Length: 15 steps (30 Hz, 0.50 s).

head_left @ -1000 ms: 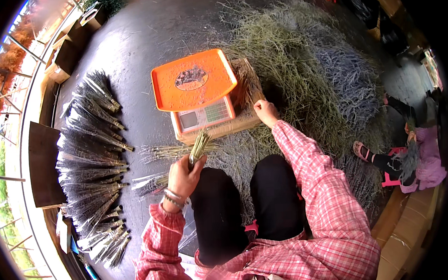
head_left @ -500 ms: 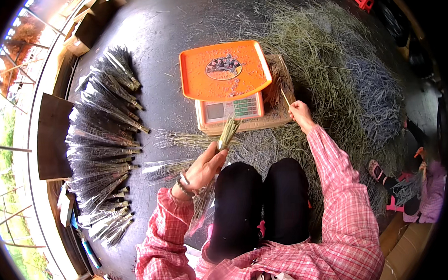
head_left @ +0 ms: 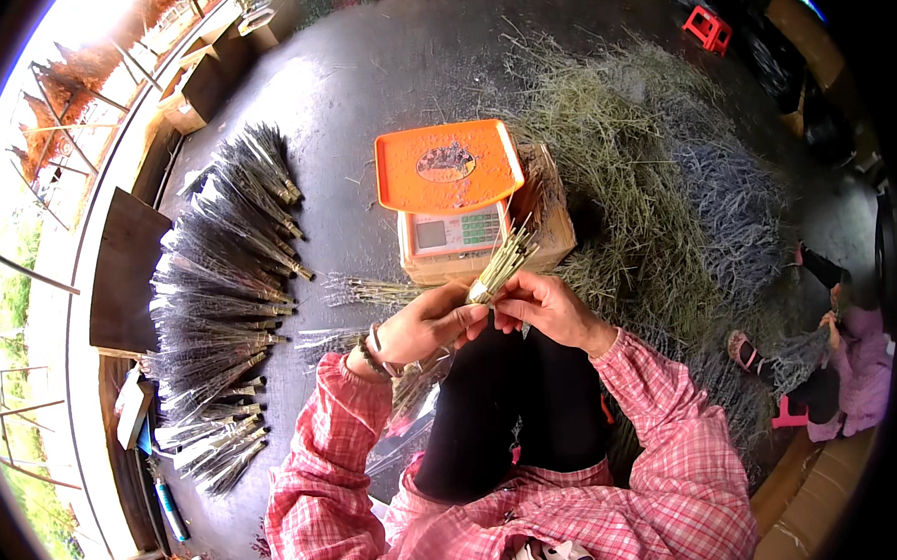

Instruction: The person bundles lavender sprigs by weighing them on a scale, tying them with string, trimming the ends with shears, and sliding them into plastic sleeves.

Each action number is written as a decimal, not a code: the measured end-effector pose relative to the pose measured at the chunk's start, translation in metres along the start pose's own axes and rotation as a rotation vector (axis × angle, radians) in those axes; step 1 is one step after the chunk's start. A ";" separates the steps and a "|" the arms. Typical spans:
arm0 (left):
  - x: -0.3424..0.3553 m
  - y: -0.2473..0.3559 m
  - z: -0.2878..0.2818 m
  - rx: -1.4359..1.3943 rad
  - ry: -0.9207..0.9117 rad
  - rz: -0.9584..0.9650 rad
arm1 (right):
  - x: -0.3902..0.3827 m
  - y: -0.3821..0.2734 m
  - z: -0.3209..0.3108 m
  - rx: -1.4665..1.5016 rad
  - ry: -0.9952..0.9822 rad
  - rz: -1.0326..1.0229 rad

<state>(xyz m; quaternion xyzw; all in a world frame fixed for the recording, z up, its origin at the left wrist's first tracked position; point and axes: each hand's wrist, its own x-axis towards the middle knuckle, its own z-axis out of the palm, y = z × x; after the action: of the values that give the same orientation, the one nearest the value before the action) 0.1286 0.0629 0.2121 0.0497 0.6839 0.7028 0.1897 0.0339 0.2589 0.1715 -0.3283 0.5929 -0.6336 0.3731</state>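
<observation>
Stem bundle (head_left: 508,260) is near centre betw. both hands, cut ends tilted far & right. L hand (head_left: 433,326) wraps round it, holding from the left; R hand (head_left: 553,315) has fingers bent in at its right side, can't tell if gripping. Just far: orange scale (head_left: 494,168) on cardboard box (head_left: 554,230). Left: row of wrapped bundles (head_left: 224,300) on dark floor (head_left: 349,74). Right: big loose stem pile (head_left: 629,162), then co-worker (head_left: 865,367).
</observation>
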 end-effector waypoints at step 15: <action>-0.013 -0.006 0.074 1.278 0.641 0.190 | -0.047 -0.038 0.041 0.001 0.071 0.024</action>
<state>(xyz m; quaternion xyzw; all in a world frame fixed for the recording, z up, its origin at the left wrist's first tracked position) 0.1664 0.1280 0.2133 0.0015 0.9761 0.1588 -0.1483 0.0897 0.2795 0.2139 -0.2983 0.6093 -0.6405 0.3598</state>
